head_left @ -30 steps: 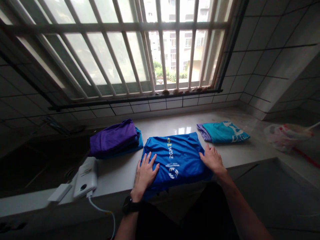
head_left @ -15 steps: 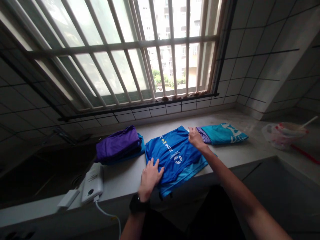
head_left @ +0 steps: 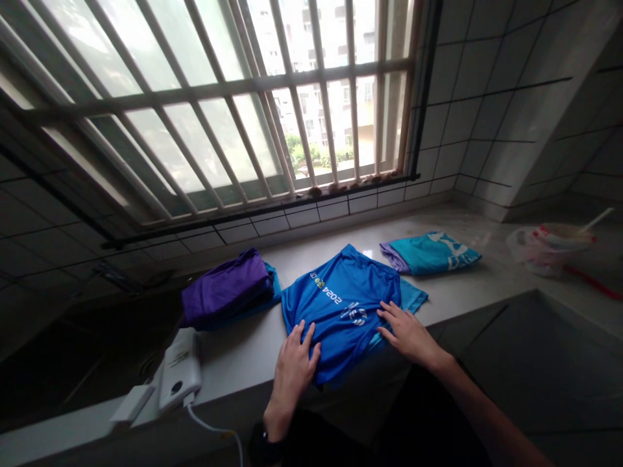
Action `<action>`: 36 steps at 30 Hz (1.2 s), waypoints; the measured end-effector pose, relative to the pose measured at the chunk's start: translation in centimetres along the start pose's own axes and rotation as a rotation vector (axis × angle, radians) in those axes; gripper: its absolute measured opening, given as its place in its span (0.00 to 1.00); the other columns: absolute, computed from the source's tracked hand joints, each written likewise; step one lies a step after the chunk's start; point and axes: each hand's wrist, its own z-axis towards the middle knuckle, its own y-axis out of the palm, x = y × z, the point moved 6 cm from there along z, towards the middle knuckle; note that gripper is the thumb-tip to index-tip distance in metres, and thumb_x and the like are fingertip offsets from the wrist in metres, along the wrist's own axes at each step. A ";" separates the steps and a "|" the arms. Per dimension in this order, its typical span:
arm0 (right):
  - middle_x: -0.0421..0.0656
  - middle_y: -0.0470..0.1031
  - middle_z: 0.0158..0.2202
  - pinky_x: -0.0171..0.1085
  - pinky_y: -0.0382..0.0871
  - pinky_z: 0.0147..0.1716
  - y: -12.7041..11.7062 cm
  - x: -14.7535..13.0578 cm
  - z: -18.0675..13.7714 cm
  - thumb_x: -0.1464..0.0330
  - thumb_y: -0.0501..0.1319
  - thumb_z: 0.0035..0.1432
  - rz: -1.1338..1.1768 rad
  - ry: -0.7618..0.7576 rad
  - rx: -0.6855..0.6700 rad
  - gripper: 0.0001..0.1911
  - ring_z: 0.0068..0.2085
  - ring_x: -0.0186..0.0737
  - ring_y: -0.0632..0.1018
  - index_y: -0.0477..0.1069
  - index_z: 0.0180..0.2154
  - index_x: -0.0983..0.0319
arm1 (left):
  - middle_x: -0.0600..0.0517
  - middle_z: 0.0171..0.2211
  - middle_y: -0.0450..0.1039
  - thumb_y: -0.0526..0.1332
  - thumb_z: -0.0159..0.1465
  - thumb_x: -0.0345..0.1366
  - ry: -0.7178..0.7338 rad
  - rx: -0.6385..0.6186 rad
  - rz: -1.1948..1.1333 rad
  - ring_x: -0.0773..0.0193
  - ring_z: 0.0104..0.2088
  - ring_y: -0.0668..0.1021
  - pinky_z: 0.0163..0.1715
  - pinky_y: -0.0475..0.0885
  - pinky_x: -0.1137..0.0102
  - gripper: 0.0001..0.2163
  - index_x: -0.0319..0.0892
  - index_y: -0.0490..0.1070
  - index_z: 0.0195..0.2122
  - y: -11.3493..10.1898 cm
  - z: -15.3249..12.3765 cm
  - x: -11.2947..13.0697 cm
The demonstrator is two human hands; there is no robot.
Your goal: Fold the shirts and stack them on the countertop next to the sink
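Observation:
A blue shirt with white and yellow print lies partly folded on the pale counter, its near edge hanging over the front. My left hand rests flat on its left near corner, fingers spread. Flat on the shirt's right near part lies my right hand, fingers stretched toward the printed logo. Neither hand grips the cloth.
A folded purple and blue stack sits left of the shirt. A folded teal garment lies to the right. A white power bank with a cable is at the near left. A plastic bag lies far right. Behind is a barred window.
My right hand came back from the shirt's far right corner to its near right part, and the shirt now lies folded differently. The left hand stayed on the near left corner.

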 end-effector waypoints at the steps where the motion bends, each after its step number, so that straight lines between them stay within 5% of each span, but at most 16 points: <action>1: 0.52 0.61 0.70 0.60 0.59 0.66 0.0 0.6 0.3 0.64 0.55 0.68 0.020 -0.008 0.009 0.23 0.71 0.55 0.60 0.70 0.61 0.60 | 0.42 0.65 0.68 0.54 0.71 0.44 0.007 0.006 0.001 0.49 0.62 0.72 0.59 0.71 0.55 0.23 0.46 0.68 0.65 -0.3 -0.7 0.7; 4: 0.52 0.64 0.69 0.57 0.59 0.66 -0.3 2.2 1.8 0.63 0.56 0.68 0.081 -0.069 0.013 0.21 0.72 0.55 0.58 0.73 0.58 0.61 | 0.43 0.60 0.73 0.54 0.71 0.44 0.051 -0.029 -0.029 0.50 0.57 0.75 0.55 0.72 0.55 0.21 0.48 0.70 0.63 -1.7 -1.6 2.6; 8: 0.53 0.73 0.62 0.50 0.58 0.68 -1.9 2.9 4.1 0.65 0.57 0.66 0.073 -0.107 -0.032 0.24 0.70 0.51 0.63 0.69 0.61 0.64 | 0.44 0.52 0.78 0.51 0.73 0.41 0.071 -0.043 -0.074 0.53 0.50 0.78 0.53 0.72 0.57 0.19 0.48 0.74 0.59 -3.7 0.5 2.4; 12: 0.60 0.59 0.70 0.53 0.60 0.65 -3.0 3.2 3.6 0.61 0.54 0.70 -0.095 0.191 0.045 0.24 0.69 0.58 0.63 0.69 0.61 0.67 | 0.44 0.66 0.67 0.56 0.70 0.44 0.008 -0.024 -0.026 0.47 0.65 0.68 0.63 0.65 0.52 0.22 0.47 0.69 0.64 -2.9 2.7 -0.3; 15: 0.58 0.56 0.71 0.58 0.59 0.64 -2.2 3.0 1.9 0.59 0.53 0.71 -0.190 0.345 0.032 0.28 0.70 0.62 0.61 0.62 0.68 0.61 | 0.44 0.69 0.63 0.55 0.70 0.47 -0.064 -0.057 -0.002 0.46 0.67 0.67 0.63 0.66 0.53 0.25 0.45 0.67 0.66 -1.3 2.1 -1.6; 20: 0.52 0.54 0.73 0.55 0.56 0.66 -1.4 2.3 3.0 0.61 0.50 0.72 -0.195 0.256 -0.019 0.28 0.71 0.58 0.59 0.60 0.69 0.57 | 0.41 0.67 0.64 0.53 0.71 0.48 -0.178 0.018 0.050 0.46 0.65 0.69 0.61 0.68 0.53 0.26 0.43 0.68 0.65 -1.0 0.1 -2.2; 27: 0.48 0.54 0.73 0.60 0.51 0.67 -3.0 0.6 11.1 0.61 0.49 0.72 -0.192 0.103 -0.151 0.28 0.69 0.56 0.62 0.58 0.70 0.55 | 0.35 0.66 0.66 0.52 0.71 0.47 -0.366 0.018 0.164 0.42 0.63 0.71 0.58 0.69 0.51 0.27 0.36 0.68 0.64 -2.3 -0.3 -0.6; 31: 0.49 0.66 0.68 0.58 0.50 0.67 -4.2 0.0 12.7 0.63 0.51 0.71 -0.196 0.044 -0.158 0.23 0.66 0.54 0.66 0.69 0.63 0.57 | 0.36 0.66 0.66 0.53 0.71 0.46 -0.438 0.003 0.221 0.44 0.62 0.71 0.57 0.70 0.54 0.26 0.36 0.68 0.65 -2.6 -1.4 0.4; 36: 0.57 0.78 0.55 0.56 0.53 0.64 -5.8 1.4 9.8 0.63 0.51 0.71 -0.283 0.185 -0.114 0.21 0.58 0.56 0.75 0.77 0.53 0.64 | 0.37 0.63 0.69 0.56 0.69 0.46 -0.375 0.022 0.175 0.44 0.59 0.73 0.56 0.70 0.53 0.24 0.38 0.71 0.62 -3.1 -2.8 1.1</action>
